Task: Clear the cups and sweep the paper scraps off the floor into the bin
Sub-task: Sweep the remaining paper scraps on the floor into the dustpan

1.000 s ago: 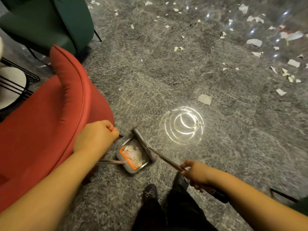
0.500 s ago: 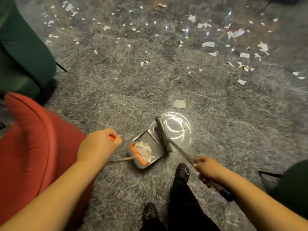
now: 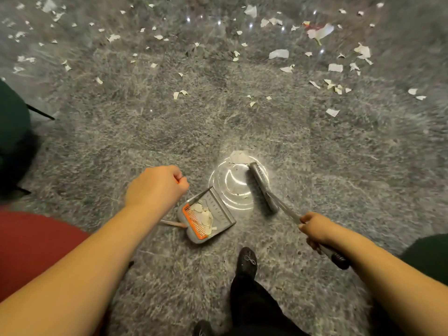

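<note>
A grey dustpan [image 3: 218, 214] with an orange comb edge rests on the grey floor and holds several paper scraps. My left hand [image 3: 156, 186] is closed around the top of its long handle. My right hand [image 3: 315, 227] grips the broom handle [image 3: 283, 207], and the grey broom head [image 3: 263, 186] sits on the floor to the right of the pan, apart from it. A larger paper scrap [image 3: 238, 157] lies just beyond the broom head. Many white paper scraps [image 3: 278, 54] litter the floor farther ahead. No cups or bin are visible.
A red chair [image 3: 31, 248] stands at my lower left and a dark green chair [image 3: 13, 122] at the left edge. Another dark shape [image 3: 426, 251] is at the right edge. My dark-clad legs and shoe [image 3: 247, 260] are below the dustpan. A bright light reflection [image 3: 232, 187] shines on the floor.
The view has shifted forward and right, away from the red chair. The broom head has swung out of the dustpan to the right, up to the larger scrap. Both hands keep their grips.
</note>
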### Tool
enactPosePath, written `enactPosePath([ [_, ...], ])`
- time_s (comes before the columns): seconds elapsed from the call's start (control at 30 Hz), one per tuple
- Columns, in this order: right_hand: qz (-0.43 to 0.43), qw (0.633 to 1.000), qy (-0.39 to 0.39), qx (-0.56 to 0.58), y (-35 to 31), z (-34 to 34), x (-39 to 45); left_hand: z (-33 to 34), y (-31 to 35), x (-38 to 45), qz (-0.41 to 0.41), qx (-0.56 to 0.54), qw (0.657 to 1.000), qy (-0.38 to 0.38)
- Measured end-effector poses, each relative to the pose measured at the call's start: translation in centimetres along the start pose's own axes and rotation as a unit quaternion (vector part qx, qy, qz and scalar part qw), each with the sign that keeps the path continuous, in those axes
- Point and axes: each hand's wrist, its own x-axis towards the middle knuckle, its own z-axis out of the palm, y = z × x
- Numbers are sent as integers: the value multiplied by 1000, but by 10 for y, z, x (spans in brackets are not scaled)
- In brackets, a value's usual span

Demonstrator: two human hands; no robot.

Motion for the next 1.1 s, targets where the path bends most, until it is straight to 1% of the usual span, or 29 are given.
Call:
enactPosePath([
  [0.1, 6, 995, -17, -100, -9, -15, 29, -3, 21, 27, -6, 12, 1000, -10],
  [0.17, -10, 987, -32, -159, -19, -14, 33, -6, 25, 37, -16, 21, 1000, -10],
  [0.23, -31, 982, -49, -180, -30, -10, 34, -10, 24, 46, -26, 27, 999, -6],
  [0.43, -60, 987, -111, -101, -53, 7, 31, -12, 25, 55, -26, 33, 999, -11],
  [0.53, -41, 988, -146, 9, -60, 6, 24, -11, 25, 55, -19, 39, 999, -4],
  [0.6, -41, 986, -155, 36, -64, 6, 17, -13, 21, 56, -15, 39, 999, -7],
  [0.73, -44, 987, -146, 55, -73, 11, 5, -18, 10, 57, -14, 24, 1000, -16],
  [0.87, -31, 987, -124, 99, -85, 2, -1, -28, -2, 66, -7, 9, 1000, -14],
  [1.1, -18, 985, -53, 162, -105, -26, 0, -44, -13, 95, -6, -2, 1000, -22],
])
